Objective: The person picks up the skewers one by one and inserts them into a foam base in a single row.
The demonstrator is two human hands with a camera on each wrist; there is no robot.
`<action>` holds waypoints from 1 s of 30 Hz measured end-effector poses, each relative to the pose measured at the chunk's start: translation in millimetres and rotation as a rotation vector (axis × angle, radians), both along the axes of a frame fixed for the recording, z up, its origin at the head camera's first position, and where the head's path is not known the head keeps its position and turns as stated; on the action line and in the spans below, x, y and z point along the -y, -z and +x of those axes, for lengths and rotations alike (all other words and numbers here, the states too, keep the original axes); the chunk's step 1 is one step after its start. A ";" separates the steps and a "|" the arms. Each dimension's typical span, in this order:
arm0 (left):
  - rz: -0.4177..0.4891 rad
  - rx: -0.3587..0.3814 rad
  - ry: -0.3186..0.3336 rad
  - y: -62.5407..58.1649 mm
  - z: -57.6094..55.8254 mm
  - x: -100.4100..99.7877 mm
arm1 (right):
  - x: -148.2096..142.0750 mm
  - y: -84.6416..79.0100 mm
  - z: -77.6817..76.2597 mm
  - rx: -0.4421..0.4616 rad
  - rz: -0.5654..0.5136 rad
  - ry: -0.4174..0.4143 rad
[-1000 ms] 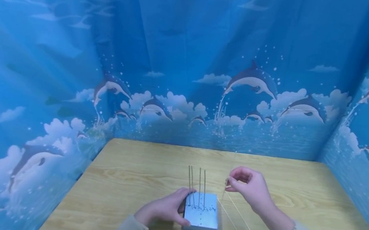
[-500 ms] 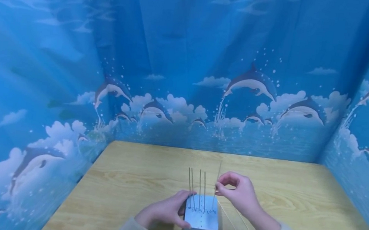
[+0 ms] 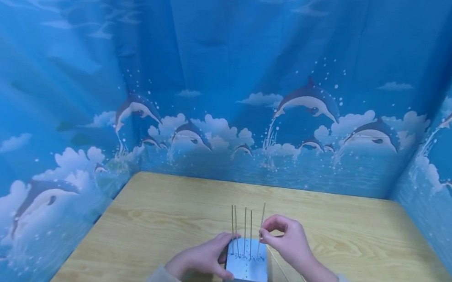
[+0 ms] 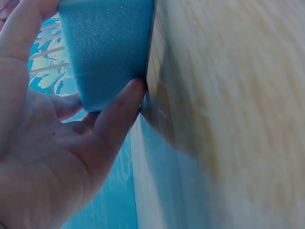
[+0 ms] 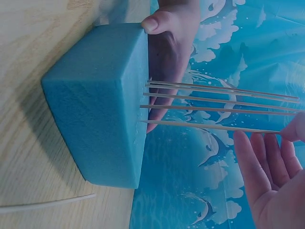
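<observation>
A blue foam block (image 3: 246, 271) sits on the table with several thin wooden skewers (image 5: 200, 109) standing in its top. My left hand (image 3: 205, 256) grips the block's left side, thumb near the front corner; the left wrist view has the fingers (image 4: 116, 107) against the foam (image 4: 109, 47). To the right of the standing skewers, my right hand (image 3: 291, 244) pinches another skewer (image 5: 205, 126) partway along its length, roughly upright. Its lower tip meets the top of the block in the right wrist view; how deep it goes, I cannot tell.
Loose skewers (image 3: 284, 273) lie on the wooden table (image 3: 169, 208) right of the block, partly under my right forearm. One of them (image 5: 47, 203) shows near the block in the right wrist view. A blue dolphin-print curtain (image 3: 231, 91) surrounds the table's back and sides.
My right hand has carried its skewer leftward from beside the block to over its right part, turned it upright, and lowered it onto the top. My left hand has stayed on the block.
</observation>
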State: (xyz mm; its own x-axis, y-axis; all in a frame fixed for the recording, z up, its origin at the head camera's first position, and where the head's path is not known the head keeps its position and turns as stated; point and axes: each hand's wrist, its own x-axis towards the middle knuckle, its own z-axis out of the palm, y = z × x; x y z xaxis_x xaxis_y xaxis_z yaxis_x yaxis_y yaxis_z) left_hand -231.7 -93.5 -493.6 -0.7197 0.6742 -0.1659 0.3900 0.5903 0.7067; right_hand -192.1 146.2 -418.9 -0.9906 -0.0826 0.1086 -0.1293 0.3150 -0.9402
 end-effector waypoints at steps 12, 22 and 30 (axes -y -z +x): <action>0.002 0.023 -0.002 -0.3 -0.6 0.1 | 2.3 -2.8 1.4 -0.007 0.018 -0.007; -0.012 0.026 -0.014 -3.9 -0.5 -0.8 | 2.8 -0.2 2.8 -0.026 0.005 -0.037; -0.016 0.035 -0.013 -3.2 -0.5 -1.1 | 4.3 5.1 2.9 -0.054 0.052 -0.044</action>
